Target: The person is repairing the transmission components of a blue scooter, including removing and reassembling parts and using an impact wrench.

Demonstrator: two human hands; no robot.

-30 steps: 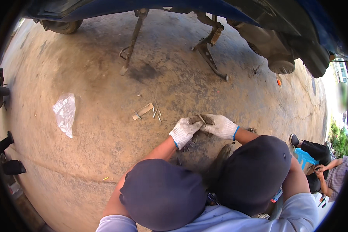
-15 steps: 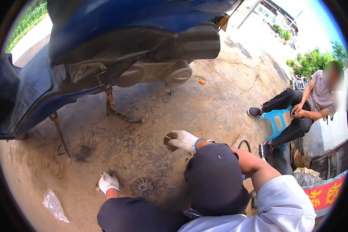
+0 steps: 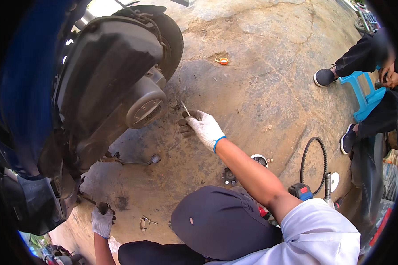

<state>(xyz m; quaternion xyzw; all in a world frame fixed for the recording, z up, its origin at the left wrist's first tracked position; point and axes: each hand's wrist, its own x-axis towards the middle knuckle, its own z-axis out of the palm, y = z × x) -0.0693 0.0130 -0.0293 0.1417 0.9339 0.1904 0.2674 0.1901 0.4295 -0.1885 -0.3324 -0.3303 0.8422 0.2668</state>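
Observation:
My right hand, in a white glove with soiled fingers, pinches a slim silvery piece just right of the round cover on the blue-and-black scooter's underside. Down at the lower left, my left hand, also gloved, has curled fingers near the metal stand under the scooter; whatever they hold is unclear. A few small bolts and metal bits lie on the concrete to the right of that hand.
A seated person's dark trousers and shoes are at right, by a blue stool. Nearby lie a black belt, a power tool and a round metal part. An orange cup sits farther back.
My hands, together a second ago, are now far apart, the right one raised beside the scooter's cover with the slim piece. The view has swung toward the scooter's underside and the seated person.

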